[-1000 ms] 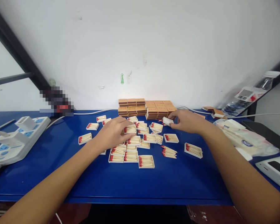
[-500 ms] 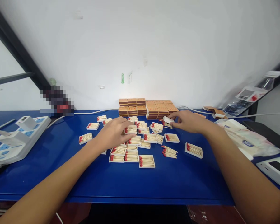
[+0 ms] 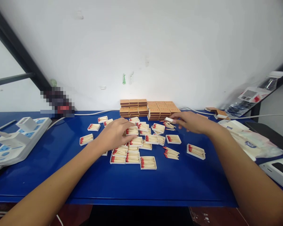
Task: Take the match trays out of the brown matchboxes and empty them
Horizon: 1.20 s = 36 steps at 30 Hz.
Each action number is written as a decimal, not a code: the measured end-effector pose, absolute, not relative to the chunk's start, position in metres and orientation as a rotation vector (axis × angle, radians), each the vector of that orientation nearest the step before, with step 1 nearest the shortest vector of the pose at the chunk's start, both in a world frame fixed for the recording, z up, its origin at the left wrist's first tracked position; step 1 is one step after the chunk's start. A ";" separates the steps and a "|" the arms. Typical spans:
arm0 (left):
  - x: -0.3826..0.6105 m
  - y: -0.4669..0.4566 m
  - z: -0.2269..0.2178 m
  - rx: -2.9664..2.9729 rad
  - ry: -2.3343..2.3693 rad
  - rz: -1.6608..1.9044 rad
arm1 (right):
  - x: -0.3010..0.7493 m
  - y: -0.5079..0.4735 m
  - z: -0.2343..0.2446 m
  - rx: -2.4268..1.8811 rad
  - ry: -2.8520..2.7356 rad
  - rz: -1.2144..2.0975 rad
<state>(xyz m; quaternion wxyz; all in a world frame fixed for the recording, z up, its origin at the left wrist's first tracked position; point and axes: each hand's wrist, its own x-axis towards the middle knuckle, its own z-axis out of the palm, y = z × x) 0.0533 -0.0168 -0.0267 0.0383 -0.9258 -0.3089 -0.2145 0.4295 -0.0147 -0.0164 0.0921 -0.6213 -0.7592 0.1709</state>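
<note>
My right hand (image 3: 185, 121) pinches a small white matchbox tray (image 3: 169, 119) by its right end. Just below it lie loose red-tipped matches (image 3: 169, 126). My left hand (image 3: 115, 133) is curled over the pile of filled trays, with thumb and forefinger on either side of a tray of matches (image 3: 132, 130). The fingers' undersides are hidden. Many open trays of matches surround it, among them one at the front (image 3: 148, 163) and one at the right (image 3: 196, 151). Between these two lies a loose bundle of matches (image 3: 171, 153).
Closed orange matchboxes (image 3: 159, 110) stand stacked against the wall. Empty-looking orange sleeves (image 3: 218, 113) lie at the back right, near a bottle (image 3: 254, 92) and a tissue pack (image 3: 250, 141). A power strip (image 3: 33, 138) occupies the left of the blue table (image 3: 141, 188).
The tray in my right hand has tipped and dropped slightly, with more loose matches showing beneath it. My left hand has stayed in place.
</note>
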 end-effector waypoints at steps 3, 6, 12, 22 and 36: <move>0.053 -0.017 -0.027 -2.832 -0.949 -0.654 | 0.430 -0.014 -0.019 -1.817 -2.267 0.458; 0.052 -0.016 -0.028 -2.832 -0.926 -0.655 | 0.429 -0.012 -0.020 -1.787 -2.290 0.390; 0.052 -0.016 -0.028 -2.832 -0.923 -0.657 | 0.423 -0.014 -0.020 -1.806 -2.301 0.341; 0.048 -0.012 -0.023 -2.826 -0.989 -0.632 | 0.419 -0.018 -0.008 -1.696 -2.206 0.442; 0.041 -0.002 -0.022 -2.792 -1.109 -0.577 | 0.425 -0.017 -0.008 -1.641 -2.163 0.490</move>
